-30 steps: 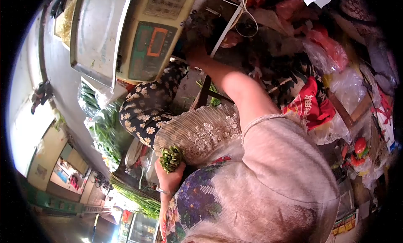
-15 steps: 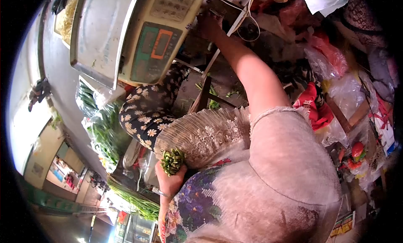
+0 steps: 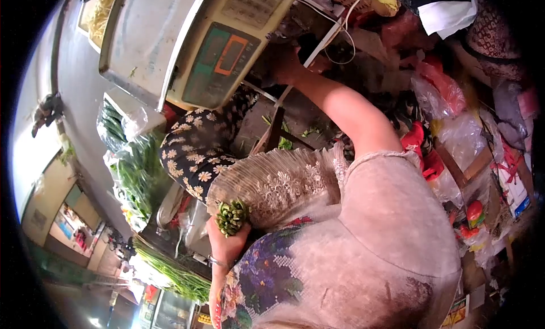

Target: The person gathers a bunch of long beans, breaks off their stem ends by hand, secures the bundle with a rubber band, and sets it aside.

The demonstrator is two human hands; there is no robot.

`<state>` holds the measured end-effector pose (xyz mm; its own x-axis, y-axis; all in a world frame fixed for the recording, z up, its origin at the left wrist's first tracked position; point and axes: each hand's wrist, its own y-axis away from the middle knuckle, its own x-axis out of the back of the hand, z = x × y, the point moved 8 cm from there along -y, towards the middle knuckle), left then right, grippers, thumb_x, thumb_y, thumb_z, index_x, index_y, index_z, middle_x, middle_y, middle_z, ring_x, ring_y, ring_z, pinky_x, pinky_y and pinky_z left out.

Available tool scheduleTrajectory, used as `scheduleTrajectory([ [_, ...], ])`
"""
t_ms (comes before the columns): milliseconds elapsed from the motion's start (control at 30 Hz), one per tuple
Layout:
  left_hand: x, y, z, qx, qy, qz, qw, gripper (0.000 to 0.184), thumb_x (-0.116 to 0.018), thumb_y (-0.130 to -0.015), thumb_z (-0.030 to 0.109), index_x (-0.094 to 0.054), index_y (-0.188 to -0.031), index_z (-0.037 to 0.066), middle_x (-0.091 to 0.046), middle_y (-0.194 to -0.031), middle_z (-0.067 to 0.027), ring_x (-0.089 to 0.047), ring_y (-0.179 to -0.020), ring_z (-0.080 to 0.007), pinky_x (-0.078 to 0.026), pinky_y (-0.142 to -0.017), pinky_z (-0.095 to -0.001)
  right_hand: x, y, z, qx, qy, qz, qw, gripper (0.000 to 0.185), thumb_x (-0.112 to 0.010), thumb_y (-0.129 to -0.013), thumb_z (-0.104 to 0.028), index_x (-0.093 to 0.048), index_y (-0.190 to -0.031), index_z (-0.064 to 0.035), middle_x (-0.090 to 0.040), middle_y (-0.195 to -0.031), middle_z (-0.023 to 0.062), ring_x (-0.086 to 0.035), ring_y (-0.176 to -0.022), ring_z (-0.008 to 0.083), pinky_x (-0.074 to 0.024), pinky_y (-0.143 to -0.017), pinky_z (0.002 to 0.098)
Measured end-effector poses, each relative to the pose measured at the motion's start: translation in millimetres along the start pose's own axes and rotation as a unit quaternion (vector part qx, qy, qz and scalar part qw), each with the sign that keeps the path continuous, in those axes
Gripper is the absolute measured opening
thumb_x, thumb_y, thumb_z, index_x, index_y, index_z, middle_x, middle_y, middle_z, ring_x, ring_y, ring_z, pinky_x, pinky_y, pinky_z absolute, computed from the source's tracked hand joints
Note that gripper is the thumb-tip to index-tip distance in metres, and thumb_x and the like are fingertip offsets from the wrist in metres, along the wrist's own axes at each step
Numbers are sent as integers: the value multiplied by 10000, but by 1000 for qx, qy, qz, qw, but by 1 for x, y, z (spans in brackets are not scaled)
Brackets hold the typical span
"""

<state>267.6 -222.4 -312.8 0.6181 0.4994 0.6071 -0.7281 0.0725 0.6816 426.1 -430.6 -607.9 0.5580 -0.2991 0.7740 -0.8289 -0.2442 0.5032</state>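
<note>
My left hand (image 3: 228, 241) is wrapped round a bunch of green stalks (image 3: 232, 217), held against the lace hem of my top at my lap. The stalk ends face the camera; the rest of the bunch is hidden. My right arm stretches away past the side of a digital scale (image 3: 227, 59). Beside the scale's underside, near a white metal frame (image 3: 323, 39), my right hand (image 3: 286, 67) is in deep shadow. Its fingers do not show, and I cannot make out what it touches.
Bagged leafy greens (image 3: 133, 173) stand left of my knees, and long green stalks (image 3: 173, 272) lie lower left. Plastic bags (image 3: 454, 124), a red bag (image 3: 420, 150) and a white cord (image 3: 349, 30) clutter the right side. Loose green scraps (image 3: 286, 141) lie on the floor.
My right hand has drawn back slightly toward my body, the elbow bending a little more. The view has shifted a little. My left hand keeps its hold on the bunch.
</note>
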Motion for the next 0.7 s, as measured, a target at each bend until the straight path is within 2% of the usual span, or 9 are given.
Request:
scheduleTrajectory([
  [133,1,-2,1,10,15,-6,1000,258,-711,-607,84,-613,-836,19,-645,-714,-120,-641,-671,-271,-501,-665,-351,-104,-3,-19,73,194,-45,977,474,-609,-750,-260,-617,-1167,-35,-565,-1203,214,-483,-1140,420,-393,-832,642],
  [233,2,-2,-2,-6,-5,-1,1000,267,-712,-598,90,-604,-831,17,-640,-716,-136,-639,-677,-298,-500,-663,-358,-79,14,-30,69,60,292,952,416,-596,-757,-229,-638,-1121,-31,-613,-1037,242,-503,-1129,394,-428,-803,596],
  [300,0,-2,-6,-7,-18,-16,1000,263,-714,-599,96,-594,-819,17,-635,-715,-136,-635,-676,-297,-496,-655,-360,-127,-3,-25,35,-14,-74,997,407,-564,-797,-215,-610,-1167,-54,-606,-1065,212,-499,-1156,335,-449,-842,525],
  [433,2,-1,-3,-17,-3,3,1000,249,-712,-603,93,-587,-806,19,-628,-708,-136,-630,-673,-302,-492,-646,-361,-175,-53,17,71,-109,-218,967,419,-519,-861,-227,-550,-1259,-101,-584,-1153,158,-523,-1125,278,-461,-852,464],
  [533,2,-1,-4,-10,31,10,999,237,-709,-612,87,-588,-805,21,-623,-700,-128,-622,-659,-296,-490,-643,-357,-161,-73,77,76,39,-177,981,420,-494,-909,-273,-499,-1308,-142,-575,-1182,104,-595,-982,252,-491,-814,406],
  [567,3,0,-4,-9,35,8,999,231,-708,-617,83,-588,-804,21,-621,-695,-124,-619,-650,-285,-490,-640,-351,-139,-65,106,-33,-215,-150,965,413,-531,-893,-265,-520,-1286,-137,-571,-1199,101,-583,-1005,241,-484,-836,378],
  [600,3,0,-3,-8,39,6,999,224,-707,-623,79,-588,-804,21,-620,-690,-119,-616,-640,-273,-489,-636,-346,-120,-53,135,-140,-451,-112,874,407,-568,-877,-256,-542,-1264,-132,-567,-1216,98,-571,-1029,231,-476,-857,349],
  [667,2,-1,-5,2,48,-5,999,222,-707,-625,77,-589,-804,21,-619,-686,-115,-614,-631,-259,-488,-630,-340,-115,-54,164,-239,-649,-65,719,401,-605,-861,-248,-563,-1242,-127,-563,-1233,94,-558,-1052,220,-469,-879,321],
  [700,0,-2,-6,9,53,-16,998,219,-707,-627,75,-589,-804,21,-619,-681,-111,-611,-623,-246,-487,-624,-335,-86,-86,183,-114,-557,84,818,409,-618,-848,-217,-566,-1240,-115,-568,-1235,97,-565,-1053,226,-478,-873,330],
])
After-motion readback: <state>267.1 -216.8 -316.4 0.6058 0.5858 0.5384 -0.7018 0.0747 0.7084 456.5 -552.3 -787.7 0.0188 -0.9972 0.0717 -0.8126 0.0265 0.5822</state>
